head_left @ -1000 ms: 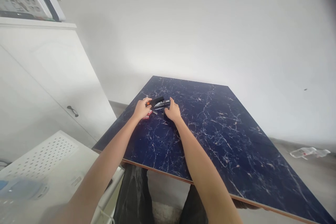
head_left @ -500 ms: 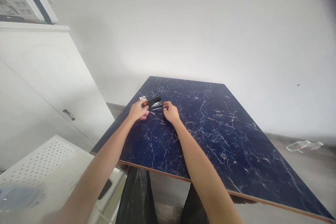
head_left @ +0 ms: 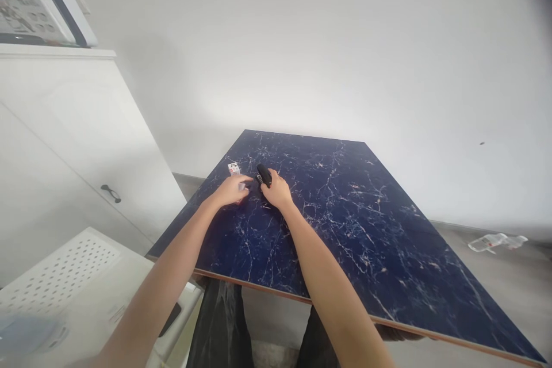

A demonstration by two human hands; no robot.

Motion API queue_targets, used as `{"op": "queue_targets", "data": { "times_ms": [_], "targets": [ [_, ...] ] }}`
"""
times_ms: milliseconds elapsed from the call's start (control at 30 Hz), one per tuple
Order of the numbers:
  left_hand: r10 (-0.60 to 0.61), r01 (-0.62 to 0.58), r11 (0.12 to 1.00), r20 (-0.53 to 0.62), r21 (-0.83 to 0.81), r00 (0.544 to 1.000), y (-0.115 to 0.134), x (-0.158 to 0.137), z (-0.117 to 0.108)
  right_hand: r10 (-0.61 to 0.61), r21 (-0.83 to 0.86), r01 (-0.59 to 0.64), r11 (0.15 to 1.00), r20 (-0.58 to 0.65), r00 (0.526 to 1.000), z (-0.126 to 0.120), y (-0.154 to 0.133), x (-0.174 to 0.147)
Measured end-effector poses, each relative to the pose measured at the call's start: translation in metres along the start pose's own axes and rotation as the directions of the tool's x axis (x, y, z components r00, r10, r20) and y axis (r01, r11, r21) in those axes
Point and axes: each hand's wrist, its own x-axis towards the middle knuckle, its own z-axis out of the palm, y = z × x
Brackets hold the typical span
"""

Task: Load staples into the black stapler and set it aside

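Note:
A black stapler [head_left: 263, 175] is held over the dark blue tabletop, with my right hand [head_left: 277, 190] closed around it from the right. Just left of it is my left hand [head_left: 232, 191], its thumb and fingers apart and the fingertips pointing at the stapler. I see no object gripped in that hand. A small white and red box [head_left: 233, 168] lies partly under my left hand, which hides most of it.
The blue marbled table [head_left: 345, 230] stands against a white wall. At the left are a white cabinet [head_left: 77, 138] and a low white surface with a perforated panel [head_left: 64, 267]. Clear plastic bottles [head_left: 495, 242] lie on the floor at the right.
The stapler has passed from my left hand to my right, and it now points away from me instead of lying sideways. My left hand has let go of it.

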Motion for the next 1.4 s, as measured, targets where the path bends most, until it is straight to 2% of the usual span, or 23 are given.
{"op": "queue_targets", "data": {
  "times_ms": [133, 200, 267, 367, 433, 500, 533, 567, 633, 733, 800, 867, 1000, 1067, 1133, 1167, 1200, 1233, 1300, 1400],
  "targets": [
    [-0.167, 0.174, 0.984, -0.15, 0.032, 0.974, -0.023, 0.0, -0.002, 0.067, 0.057, -0.063, 0.996, -0.079, 0.995, -0.006, 0.0, 0.0],
    [-0.216, 0.231, 0.972, -0.207, 0.049, 0.954, -0.032, 0.0, -0.003, 0.174, 0.127, -0.158, 0.979, -0.125, 0.977, -0.009, 0.004, 0.001],
    [-0.246, 0.273, 0.959, -0.255, 0.076, 0.935, -0.039, 0.0, -0.005, 0.289, 0.191, -0.253, 0.948, -0.193, 0.938, -0.011, 0.008, 0.003],
    [-0.26, 0.307, 0.943, -0.289, 0.13, 0.922, -0.038, -0.001, -0.008, 0.383, 0.248, -0.317, 0.916, -0.292, 0.876, -0.012, 0.015, 0.004],
    [-0.237, 0.293, 0.941, -0.291, 0.167, 0.927, -0.024, -0.002, -0.006, 0.377, 0.248, -0.308, 0.918, -0.31, 0.873, -0.01, 0.018, 0.004],
    [-0.145, 0.203, 0.958, -0.269, 0.202, 0.952, 0.002, -0.002, 0.002, 0.356, 0.237, -0.29, 0.927, -0.31, 0.882, -0.009, 0.018, 0.005],
    [-0.028, 0.081, 0.972, -0.231, 0.222, 0.972, 0.017, -0.002, 0.009, 0.349, 0.234, -0.284, 0.93, -0.314, 0.883, -0.008, 0.018, 0.005],
    [0.109, -0.076, 0.974, -0.144, 0.214, 0.984, 0.033, -0.002, 0.018, 0.346, 0.234, -0.28, 0.931, -0.319, 0.882, -0.008, 0.017, 0.006],
    [0.314, -0.32, 0.937, 0.066, 0.137, 0.947, 0.061, -0.003, 0.036, 0.348, 0.243, -0.278, 0.929, -0.322, 0.88, -0.009, 0.016, 0.007],
    [0.355, -0.367, 0.924, 0.118, 0.108, 0.927, 0.08, -0.003, 0.055, 0.372, 0.277, -0.293, 0.915, -0.3, 0.879, -0.012, 0.015, 0.007],
    [0.318, -0.331, 0.932, 0.106, 0.149, 0.942, 0.075, -0.002, 0.056, 0.384, 0.291, -0.302, 0.908, -0.289, 0.877, -0.013, 0.014, 0.007],
    [0.247, -0.258, 0.94, 0.076, 0.224, 0.966, 0.061, -0.001, 0.047, 0.381, 0.286, -0.302, 0.909, -0.279, 0.882, -0.015, 0.012, 0.006],
    [0.089, -0.054, 0.936, -0.083, 0.347, 0.993, 0.023, -0.002, 0.018, 0.292, 0.246, -0.237, 0.94, -0.219, 0.931, -0.013, 0.005, 0.004],
    [-0.019, 0.107, 0.927, -0.24, 0.359, 0.971, 0.005, -0.004, 0.005, 0.181, 0.254, -0.141, 0.957, -0.14, 0.974, -0.01, 0.0, 0.002],
    [-0.165, 0.303, 0.901, -0.401, 0.31, 0.901, -0.01, -0.006, -0.003, 0.065, 0.321, -0.057, 0.946, -0.014, 0.998, -0.004, -0.007, 0.0],
    [-0.24, 0.384, 0.884, -0.443, 0.269, 0.864, -0.017, -0.007, -0.005, 0.013, 0.367, -0.033, 0.93, 0.057, 0.998, 0.0, -0.011, -0.001],
    [-0.304, 0.439, 0.868, -0.45, 0.232, 0.84, -0.022, -0.007, -0.006, -0.033, 0.41, -0.021, 0.912, 0.125, 0.992, 0.004, -0.014, -0.002],
    [-0.35, 0.466, 0.86, -0.424, 0.207, 0.835, -0.027, -0.008, -0.006, -0.074, 0.444, -0.016, 0.896, 0.184, 0.98, 0.008, -0.017, -0.003],
    [-0.376, 0.449, 0.873, -0.322, 0.191, 0.869, -0.034, -0.009, -0.003, -0.14, 0.485, -0.005, 0.875, 0.262, 0.955, 0.016, -0.023, -0.005],
    [-0.342, 0.388, 0.902, -0.234, 0.192, 0.91, -0.038, -0.005, 0.003, -0.164, 0.524, -0.001, 0.851, 0.269, 0.949, 0.024, -0.029, -0.008]
  ]
}}
